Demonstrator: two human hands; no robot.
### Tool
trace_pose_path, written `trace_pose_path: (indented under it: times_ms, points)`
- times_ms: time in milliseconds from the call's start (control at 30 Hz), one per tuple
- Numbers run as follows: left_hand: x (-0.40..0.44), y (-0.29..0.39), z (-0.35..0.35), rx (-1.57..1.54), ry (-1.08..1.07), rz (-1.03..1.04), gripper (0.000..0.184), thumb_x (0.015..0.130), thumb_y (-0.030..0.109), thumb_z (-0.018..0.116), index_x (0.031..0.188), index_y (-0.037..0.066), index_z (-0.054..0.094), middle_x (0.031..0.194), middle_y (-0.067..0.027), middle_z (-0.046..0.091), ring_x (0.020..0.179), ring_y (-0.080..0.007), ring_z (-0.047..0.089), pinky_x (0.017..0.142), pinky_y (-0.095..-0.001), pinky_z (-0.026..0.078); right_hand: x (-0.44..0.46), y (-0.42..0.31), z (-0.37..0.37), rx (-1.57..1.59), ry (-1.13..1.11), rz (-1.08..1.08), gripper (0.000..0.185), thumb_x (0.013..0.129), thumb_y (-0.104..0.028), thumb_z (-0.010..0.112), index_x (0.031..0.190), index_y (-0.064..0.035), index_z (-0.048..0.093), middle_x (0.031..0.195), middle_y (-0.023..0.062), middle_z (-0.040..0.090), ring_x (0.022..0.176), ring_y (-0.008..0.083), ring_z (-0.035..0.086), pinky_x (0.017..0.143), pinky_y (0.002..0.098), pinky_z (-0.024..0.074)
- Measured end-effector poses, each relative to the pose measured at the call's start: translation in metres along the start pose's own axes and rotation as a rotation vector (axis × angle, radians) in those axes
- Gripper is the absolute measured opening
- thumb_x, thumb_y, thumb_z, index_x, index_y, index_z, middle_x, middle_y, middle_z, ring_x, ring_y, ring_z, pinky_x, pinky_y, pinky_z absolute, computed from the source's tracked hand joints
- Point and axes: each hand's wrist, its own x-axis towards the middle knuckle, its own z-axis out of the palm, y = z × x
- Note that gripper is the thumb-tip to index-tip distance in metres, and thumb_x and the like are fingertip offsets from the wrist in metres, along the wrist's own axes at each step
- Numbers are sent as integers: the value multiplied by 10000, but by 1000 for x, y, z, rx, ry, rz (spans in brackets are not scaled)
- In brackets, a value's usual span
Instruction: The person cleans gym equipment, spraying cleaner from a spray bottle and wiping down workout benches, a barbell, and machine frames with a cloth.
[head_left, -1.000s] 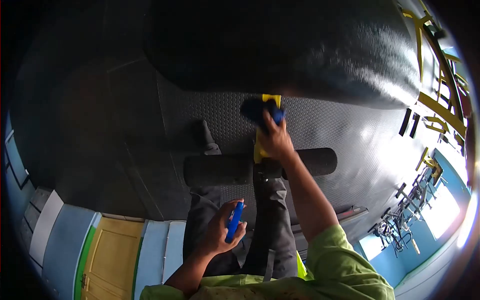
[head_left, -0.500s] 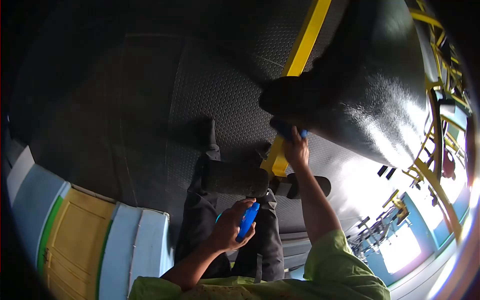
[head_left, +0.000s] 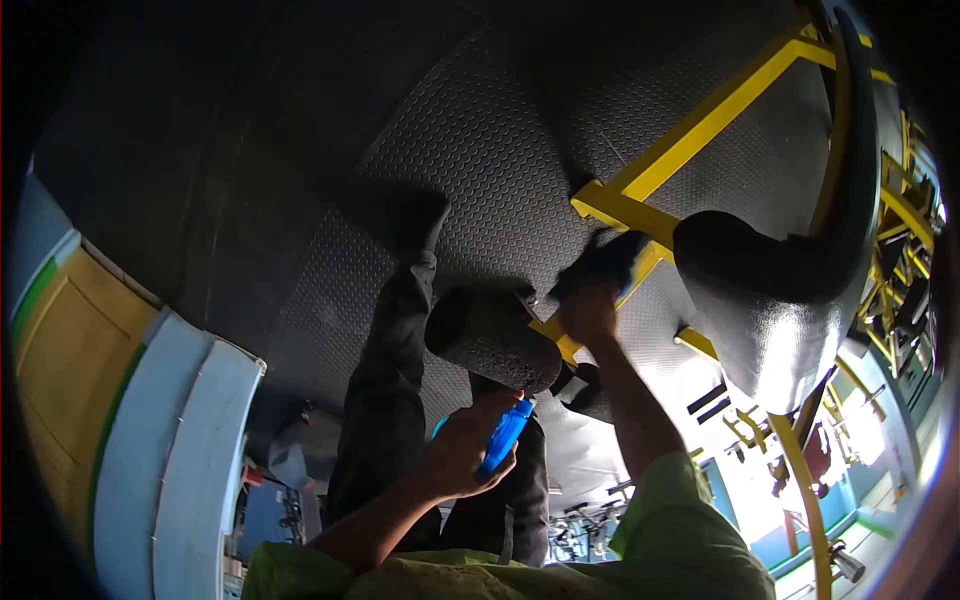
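1. Along the yellow bar (head_left: pixel 648 264), the way for the right hand (head_left: pixel 590 312) is bounded at the lower end by the left foam roller (head_left: pixel 490 338) and the right foam roller (head_left: pixel 590 394).
2. Toward the upper end, passage is hemmed in by the black seat pad (head_left: pixel 765 300).
3. Off the bar's left edge, open room is left above the floor (head_left: pixel 480 140), up to the shoe (head_left: pixel 420 215).
4. Off its right edge, a gap is left before the pad.
5. Past the left hand (head_left: pixel 466 450), the forward way is blocked by the left foam roller.
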Motion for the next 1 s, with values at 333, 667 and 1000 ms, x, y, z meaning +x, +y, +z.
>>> trace_pose_path:
  times_ms: [333,667,1000]
  points:
    - [-19,-16,-28,-100,38,3,559,810,127,696,1298,47,435,1287,-162,560,1031,-313,641,849,-392,523,102,73,-64,-534,-42,381,577,878,-414,431,1356,-112,545,1448,198,447,1431,408,227,1151,611,49]
    - [-13,-50,-29,-170,-142,-35,579,763,142,727,1268,52,461,1358,-156,525,1099,-315,613,878,-427,492,169,65,10,-492,-478,248,563,880,-414,461,1413,-233,480,1525,62,362,1431,278,285,1137,584,177]
    - [-29,-24,-15,-89,-246,-23,629,745,159,715,1316,66,465,1359,-132,526,1110,-297,597,871,-417,467,-24,86,-76,-552,219,299,414,765,-146,630,1177,-109,648,1387,206,484,1270,404,442,1094,546,300]
